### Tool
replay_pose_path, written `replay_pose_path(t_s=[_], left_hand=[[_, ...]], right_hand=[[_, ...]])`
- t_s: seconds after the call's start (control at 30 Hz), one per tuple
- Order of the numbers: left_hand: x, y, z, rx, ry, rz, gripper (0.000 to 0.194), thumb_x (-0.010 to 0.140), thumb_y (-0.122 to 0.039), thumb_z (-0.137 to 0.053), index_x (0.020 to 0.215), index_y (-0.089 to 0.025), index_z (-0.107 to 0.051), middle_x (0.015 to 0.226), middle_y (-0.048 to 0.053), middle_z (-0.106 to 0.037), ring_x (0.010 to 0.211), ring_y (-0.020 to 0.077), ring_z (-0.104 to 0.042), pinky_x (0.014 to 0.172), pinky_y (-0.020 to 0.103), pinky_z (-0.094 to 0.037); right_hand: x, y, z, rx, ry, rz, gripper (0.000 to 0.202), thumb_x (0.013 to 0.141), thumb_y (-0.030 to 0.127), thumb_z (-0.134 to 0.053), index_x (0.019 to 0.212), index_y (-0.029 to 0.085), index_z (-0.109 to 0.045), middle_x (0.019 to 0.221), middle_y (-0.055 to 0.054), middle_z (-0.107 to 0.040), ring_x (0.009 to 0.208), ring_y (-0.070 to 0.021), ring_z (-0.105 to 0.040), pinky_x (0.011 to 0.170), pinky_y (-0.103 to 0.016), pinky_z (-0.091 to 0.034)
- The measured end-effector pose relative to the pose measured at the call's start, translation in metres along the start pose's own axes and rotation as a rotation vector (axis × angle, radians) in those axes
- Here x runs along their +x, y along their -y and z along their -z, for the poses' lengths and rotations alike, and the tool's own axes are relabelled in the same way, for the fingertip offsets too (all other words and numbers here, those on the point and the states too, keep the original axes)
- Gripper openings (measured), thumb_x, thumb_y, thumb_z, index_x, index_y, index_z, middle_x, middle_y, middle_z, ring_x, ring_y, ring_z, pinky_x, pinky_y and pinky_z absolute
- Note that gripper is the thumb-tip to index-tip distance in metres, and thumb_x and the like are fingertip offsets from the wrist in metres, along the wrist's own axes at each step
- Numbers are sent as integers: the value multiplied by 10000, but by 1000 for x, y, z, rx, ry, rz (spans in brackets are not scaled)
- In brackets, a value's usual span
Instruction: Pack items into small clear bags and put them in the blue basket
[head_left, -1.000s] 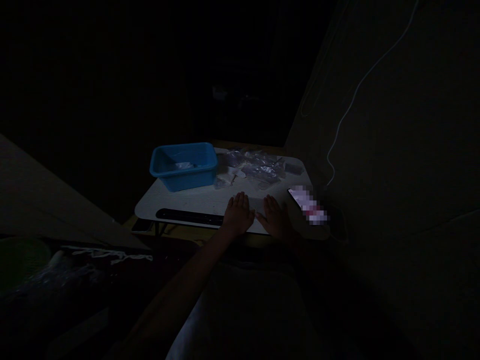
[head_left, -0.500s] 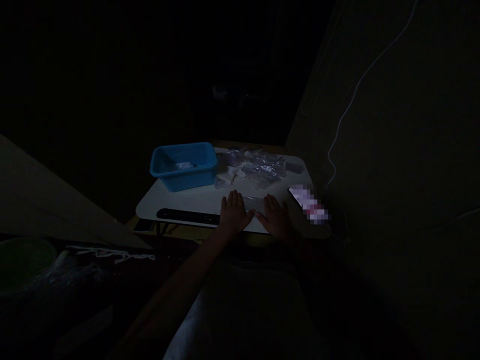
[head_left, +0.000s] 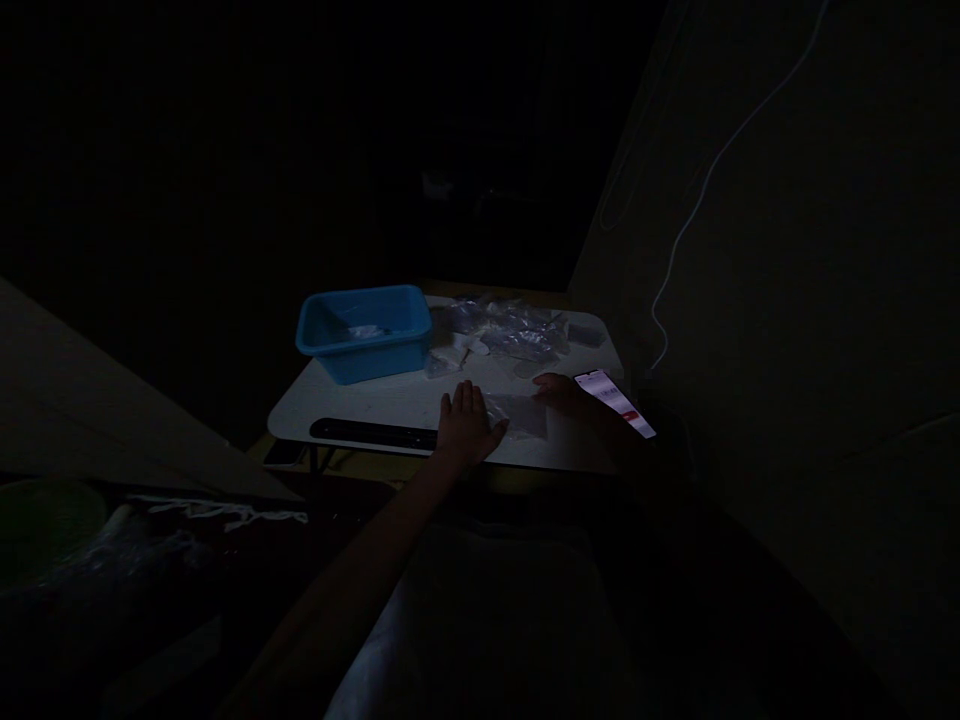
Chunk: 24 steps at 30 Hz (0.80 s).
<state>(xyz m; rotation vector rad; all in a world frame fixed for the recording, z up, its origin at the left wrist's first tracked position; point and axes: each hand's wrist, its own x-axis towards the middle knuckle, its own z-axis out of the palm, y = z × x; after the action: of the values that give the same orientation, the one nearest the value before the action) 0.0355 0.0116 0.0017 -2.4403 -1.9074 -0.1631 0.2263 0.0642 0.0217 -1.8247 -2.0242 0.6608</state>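
A flat, clear plastic bag lies on the white table. My left hand rests flat on the bag's left end, fingers stretched forward and thumb out to the right. My right hand is just past the bag's upper right corner, turned to the left with fingers loosely bent and slightly apart. Nothing shows in it, though the dim light hides detail. Beyond the hands lies a crumpled pile of clear plastic bags.
A blue plastic basin with something pale inside stands at the table's back left. At the right edge lies a phone with its screen lit. A black slot runs along the front edge. A white cable hangs at right.
My right hand has lifted off the bag and moved up and to the right, uncovering the bag's right part. My left hand stays pressed in place.
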Motion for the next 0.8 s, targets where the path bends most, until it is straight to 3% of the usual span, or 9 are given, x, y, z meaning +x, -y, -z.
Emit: replay_pose_path(t_s=[0.13,0.27,0.43,0.57,0.73,0.8], left_hand=[[0,0,1,-10,10,3,779,822,-584,-199,1347,-11,-244,1423,188,-212,1320,282,-159,1048,439,-142],[-1,0,1,-10,21,-4,785,824,-576,-205,1348,9,-229,1422,196,-206,1322,289,-148,1050,448,-135],[-1,0,2,-13,15,-3,779,824,-578,-196,1348,-3,-237,1424,190,-205,1323,284,-149,1051,444,-137],[-1,-1,1,-10,17,2,771,822,-579,-198,1349,-18,-244,1424,184,-212,1324,278,-146,1051,440,-138],[0,0,0,-12,10,0,778,820,-580,-198,1349,-12,-242,1425,187,-207,1324,283,-148,1051,442,-135],[0,0,-1,-9,2,-3,776,823,-576,-196,1348,-7,-241,1422,192,-213,1322,285,-152,1050,444,-136]], right_hand=[[16,-4,4,-24,98,23,238,625,143,-634,861,130,-656,793,-47,-678,734,-183,-630,654,-277,-485],[16,-1,7,-19,201,33,48,581,138,-662,623,142,-640,617,-14,-645,643,-172,-611,582,-256,-471],[17,1,7,1,135,-2,96,547,137,-676,634,155,-641,655,-14,-651,647,-167,-604,573,-253,-462],[17,-3,8,94,93,14,65,593,163,-646,657,149,-653,686,-33,-662,685,-170,-609,588,-252,-465],[-9,-6,24,224,87,25,151,692,251,-568,633,139,-650,671,-58,-667,647,-170,-614,568,-260,-463],[-20,-9,29,349,57,95,171,702,284,-560,720,150,-666,788,-62,-683,720,-173,-626,609,-262,-474]])
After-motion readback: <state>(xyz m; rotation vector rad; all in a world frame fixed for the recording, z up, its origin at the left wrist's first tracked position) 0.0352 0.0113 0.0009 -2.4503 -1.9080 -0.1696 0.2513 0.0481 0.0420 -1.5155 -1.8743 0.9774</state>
